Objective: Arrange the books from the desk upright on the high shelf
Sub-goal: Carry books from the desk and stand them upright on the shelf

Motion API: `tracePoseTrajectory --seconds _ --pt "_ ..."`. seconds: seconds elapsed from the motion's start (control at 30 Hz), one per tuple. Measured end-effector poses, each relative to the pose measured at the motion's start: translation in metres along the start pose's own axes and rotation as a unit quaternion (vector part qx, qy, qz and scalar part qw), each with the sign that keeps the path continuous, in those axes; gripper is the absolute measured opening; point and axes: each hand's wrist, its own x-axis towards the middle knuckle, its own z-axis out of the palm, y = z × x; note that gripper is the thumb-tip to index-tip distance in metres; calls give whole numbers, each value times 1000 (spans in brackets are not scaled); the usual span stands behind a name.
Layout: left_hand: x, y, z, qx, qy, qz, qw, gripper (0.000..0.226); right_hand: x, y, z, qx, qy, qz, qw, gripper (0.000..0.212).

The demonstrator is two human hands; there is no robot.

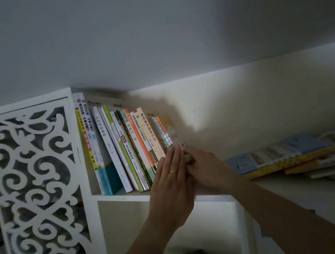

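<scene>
I've got the left hand (172, 179) flat, fingers straight, pressing the row of books (124, 149) on the high shelf (124, 196). Right hand (203, 167) grips the end book (173, 133) at the row's right end. Keep pressure twd the row, seat it upright w/o tipping neighbours.

A row of books (124, 149) stands on the high white shelf (124, 196), all leaning to the left. The last book (173, 132) on the right end is pale yellow. More books (290, 154) lie flat in a pile, well apart to the right.
</scene>
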Motion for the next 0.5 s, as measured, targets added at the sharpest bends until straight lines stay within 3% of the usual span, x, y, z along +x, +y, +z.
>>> tracePoseTrajectory --seconds 0.1,0.2,0.33,0.5 --pt "1 4 -3 17 -19 -6 1000 61 -9 -3 -1 -11 -2 23 1000 38" --pt "2 12 -6 -56 2 -13 998 61 -33 -10 -8 -76 -8 41 996 36" --pt "11 44 -16 -167 75 15 983 51 -83 -2 -27 -107 89 46 989 38" --pt "56 109 -23 -208 -36 8 978 66 -123 32 -91 -177 222 109 953 44"
